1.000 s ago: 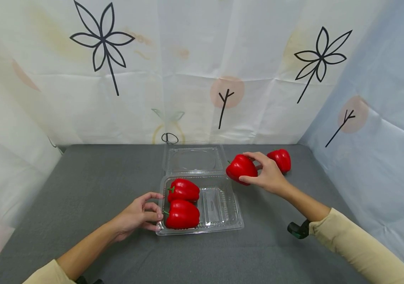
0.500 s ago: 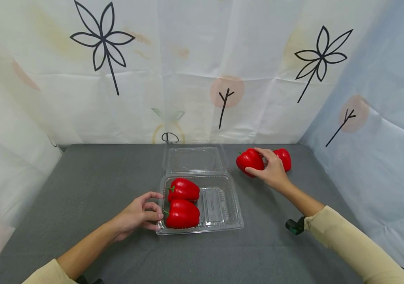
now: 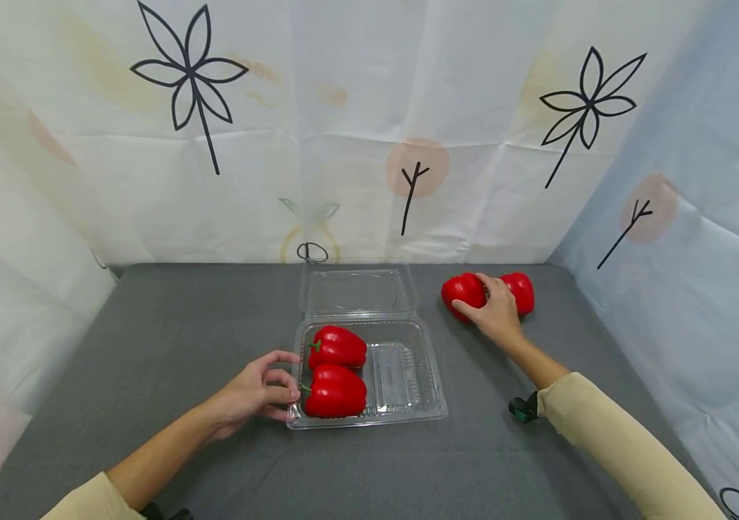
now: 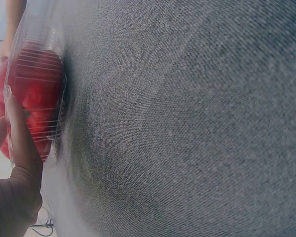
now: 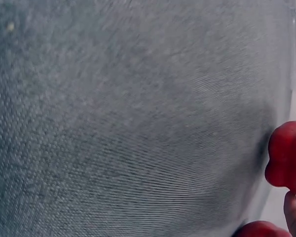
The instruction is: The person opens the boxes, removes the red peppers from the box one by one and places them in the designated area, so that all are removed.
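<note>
The red pepper is clasped between the thumb and fingers of my right grip, and if they loosen on that rounded skin, it could roll or bump the second pepper just beyond my knuckles. My left grip pinches the rim of the clear container beside it; an uneven tug there might slide the two peppers lying within.

A box before me on the surface, lid behind.
In its left half, a near pepper lies before a far pepper; my left fingers are at the box's left. Right of the lid, my right fingers hold a third pepper, a fourth pepper just right of that.
</note>
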{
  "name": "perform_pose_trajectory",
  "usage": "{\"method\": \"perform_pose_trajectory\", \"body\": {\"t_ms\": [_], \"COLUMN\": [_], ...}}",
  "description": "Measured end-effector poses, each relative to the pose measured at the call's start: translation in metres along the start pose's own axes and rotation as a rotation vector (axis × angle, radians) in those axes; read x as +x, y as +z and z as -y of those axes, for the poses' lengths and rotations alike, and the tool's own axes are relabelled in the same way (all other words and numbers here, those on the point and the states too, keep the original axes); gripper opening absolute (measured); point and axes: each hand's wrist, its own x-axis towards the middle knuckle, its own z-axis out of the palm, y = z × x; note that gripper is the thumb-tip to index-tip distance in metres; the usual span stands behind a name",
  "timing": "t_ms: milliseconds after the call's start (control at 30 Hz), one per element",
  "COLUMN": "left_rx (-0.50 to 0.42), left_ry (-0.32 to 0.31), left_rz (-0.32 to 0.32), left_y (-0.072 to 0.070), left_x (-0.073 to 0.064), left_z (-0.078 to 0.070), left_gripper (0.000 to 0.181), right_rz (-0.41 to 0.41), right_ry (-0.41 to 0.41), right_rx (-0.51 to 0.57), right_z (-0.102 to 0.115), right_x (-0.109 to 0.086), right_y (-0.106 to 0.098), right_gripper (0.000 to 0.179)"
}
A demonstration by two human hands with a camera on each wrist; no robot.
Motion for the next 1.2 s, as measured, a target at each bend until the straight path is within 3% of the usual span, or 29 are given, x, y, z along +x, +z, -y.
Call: {"method": "perform_pose_trajectory", "body": {"t_ms": [333,500,667,900,1200], "left_rx": [-0.003,-0.004,-0.006,0.0,0.009], "left_ry": [-0.007,0.008,0.018,0.005,0.008], "left_rz": [-0.006,0.003,0.01,0.005,0.006], "left_y": [0.001,0.0,0.0,0.001,0.001], "left_x": [-0.001,-0.002,-0.002,-0.001,0.0], "left_z": [-0.001,-0.002,-0.003,-0.001,-0.001], "left_gripper": [0.065,0.066,0.066,0.065,0.064], "right_rz": [0.039,0.083,0.076,0.088,0.307], "right_ry": [0.047,0.055,0.029,-0.05,-0.265], "right_rx": [-0.009,-0.018,-0.031,0.001,0.115], "right_z": [-0.012,-0.011,-0.004,0.024,0.069], "right_x": [0.003,0.004,0.003,0.002,-0.01], "right_y": [0.003,0.0,-0.003,-0.007,-0.004], "right_gripper": [0.069,0.071,0.079,0.085,0.093]}}
